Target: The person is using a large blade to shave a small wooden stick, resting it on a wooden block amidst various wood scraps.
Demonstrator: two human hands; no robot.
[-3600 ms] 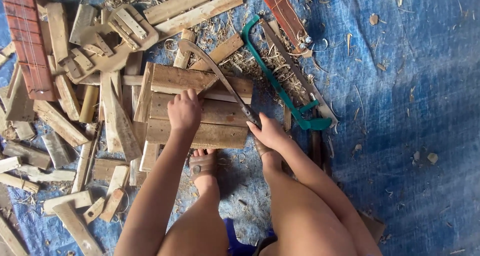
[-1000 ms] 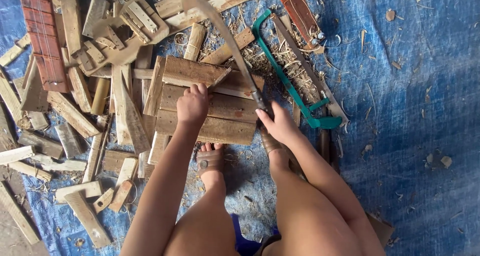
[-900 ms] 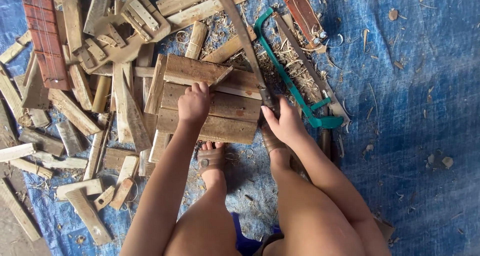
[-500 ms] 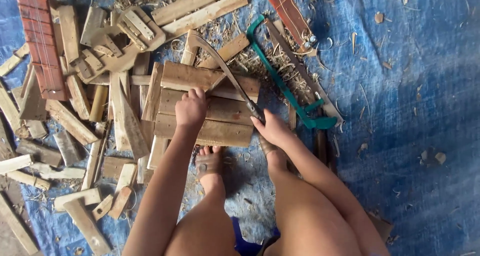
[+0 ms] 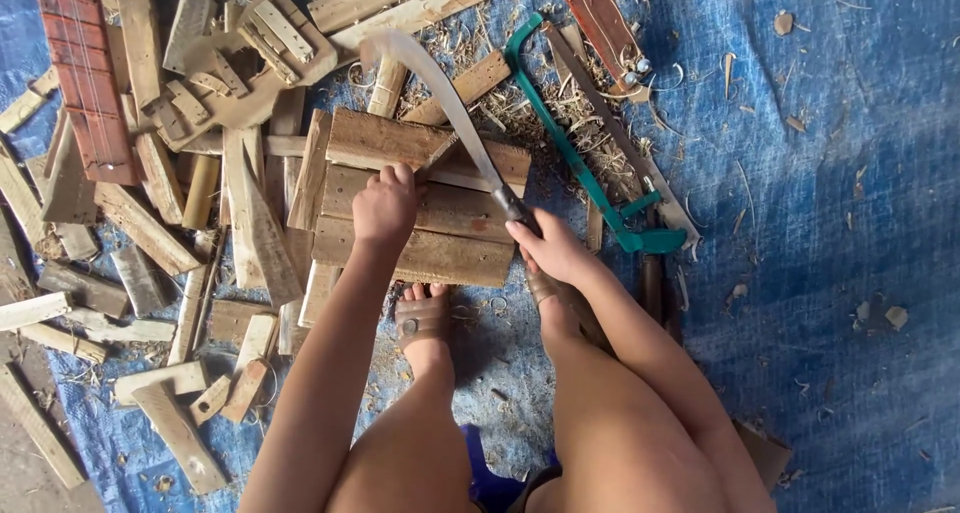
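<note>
- Tarp [image 5: 830,273], blue and creased, covers the whole floor, littered with wood shavings and chips.
- Offcuts [image 5: 150,223] of pale wood lie heaped across the left and far side, mixed lengths, with a red slatted strip [image 5: 85,83] at the far left.
- Planks [image 5: 420,213], weathered brown and laid side by side in a short stack, sit in the middle just beyond the person's sandalled foot [image 5: 425,318]. They look stiff, dry and rough, light enough to shift with one hand, and likely to splinter along the grain; a flat palm on top, clear of the edge, seems the safest hold.
- Saw [image 5: 590,173], with a green frame, lies to the right of the stack, untouched.
- Knife [image 5: 450,108], long and curved with a dull grey blade, rests slantwise across the far planks, tip pointing far left. It looks heavy toward the tip and is best gripped by the handle only.
- Right hand [image 5: 550,248] is clamped round the knife handle at the stack's right edge.
- Left hand [image 5: 385,208] presses down on the planks, fingers curled together on the top board.
</note>
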